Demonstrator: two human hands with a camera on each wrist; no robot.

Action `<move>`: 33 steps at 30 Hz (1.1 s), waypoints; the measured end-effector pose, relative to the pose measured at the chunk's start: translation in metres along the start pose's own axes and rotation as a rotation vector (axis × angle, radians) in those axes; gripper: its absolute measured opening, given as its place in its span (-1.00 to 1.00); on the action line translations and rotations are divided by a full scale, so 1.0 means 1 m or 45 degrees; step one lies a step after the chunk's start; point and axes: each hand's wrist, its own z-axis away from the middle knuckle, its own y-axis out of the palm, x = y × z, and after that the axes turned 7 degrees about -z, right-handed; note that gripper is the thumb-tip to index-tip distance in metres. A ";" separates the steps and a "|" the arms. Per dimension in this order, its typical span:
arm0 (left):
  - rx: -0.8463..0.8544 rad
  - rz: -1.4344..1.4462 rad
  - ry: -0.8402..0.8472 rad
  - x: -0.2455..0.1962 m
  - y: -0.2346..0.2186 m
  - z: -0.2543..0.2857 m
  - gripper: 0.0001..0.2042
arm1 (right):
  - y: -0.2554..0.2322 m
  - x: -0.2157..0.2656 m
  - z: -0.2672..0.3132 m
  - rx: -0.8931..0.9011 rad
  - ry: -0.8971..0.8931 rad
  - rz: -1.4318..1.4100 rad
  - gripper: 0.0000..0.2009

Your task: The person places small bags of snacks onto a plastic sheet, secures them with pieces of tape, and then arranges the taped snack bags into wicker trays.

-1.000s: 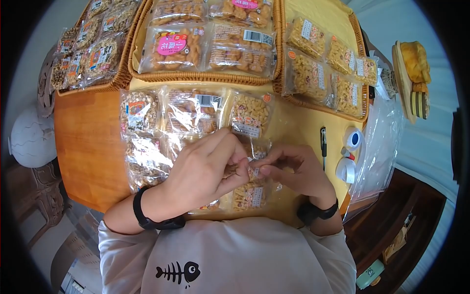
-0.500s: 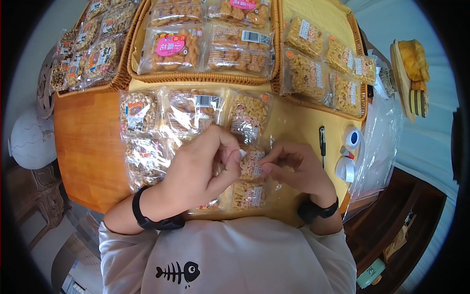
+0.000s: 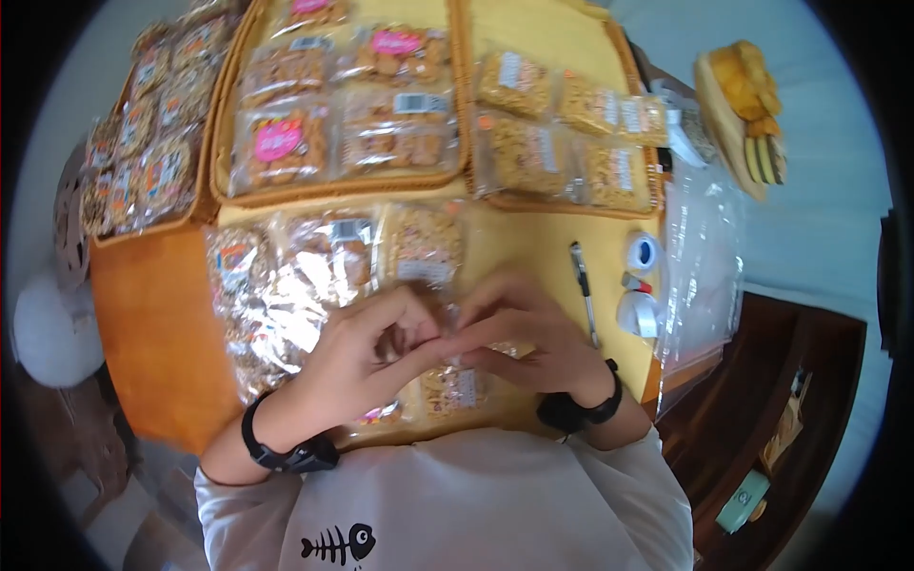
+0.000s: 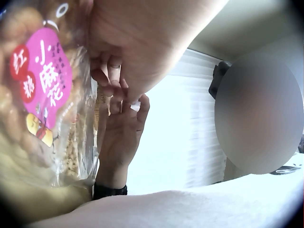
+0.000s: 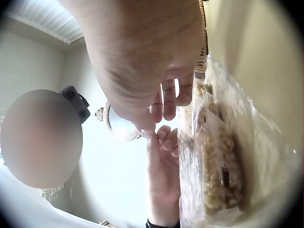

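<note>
Both hands meet at their fingertips over a large clear plastic bag holding several snack packs. My left hand (image 3: 357, 352) pinches a small white piece (image 4: 136, 106), which looks like paper or tape. My right hand (image 3: 533, 333) has its thumb and index finger closed at the same piece, partly hiding it. Beneath the hands lie a pack of pale crunchy pieces (image 3: 419, 246), a barcoded twisted-dough pack (image 3: 347, 249) and a nut-like pack (image 3: 238, 262). In the left wrist view, a pack with a pink label (image 4: 47, 71) stands close beside the left hand.
Three wicker baskets with more packs line the back, among them the middle basket (image 3: 338, 190). To the right lie a pen (image 3: 584, 290), a tape roll (image 3: 644, 252), a white roll (image 3: 638, 314) and clear plastic bags (image 3: 700, 266). Bread on a wooden board (image 3: 716, 128) sits further right.
Half a second ago the hands were apart, the left pinching the white piece; now their fingertips meet again. The head view has shifted, moving the baskets and table items left and mostly lower.
</note>
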 end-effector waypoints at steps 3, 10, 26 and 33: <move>0.024 -0.008 -0.066 -0.004 -0.001 0.002 -0.85 | 0.002 -0.002 0.001 -0.039 -0.051 -0.093 -0.82; -0.055 0.140 -0.077 0.009 0.009 0.004 -0.90 | -0.005 0.018 0.006 -0.130 0.037 -0.070 -0.79; -0.053 0.042 -0.158 0.002 0.009 0.004 -0.87 | -0.242 -0.018 0.046 -0.790 0.879 0.417 -0.90; -0.049 0.023 -0.221 -0.003 0.010 0.005 -0.87 | -0.250 -0.041 0.054 -0.810 0.961 0.408 -0.92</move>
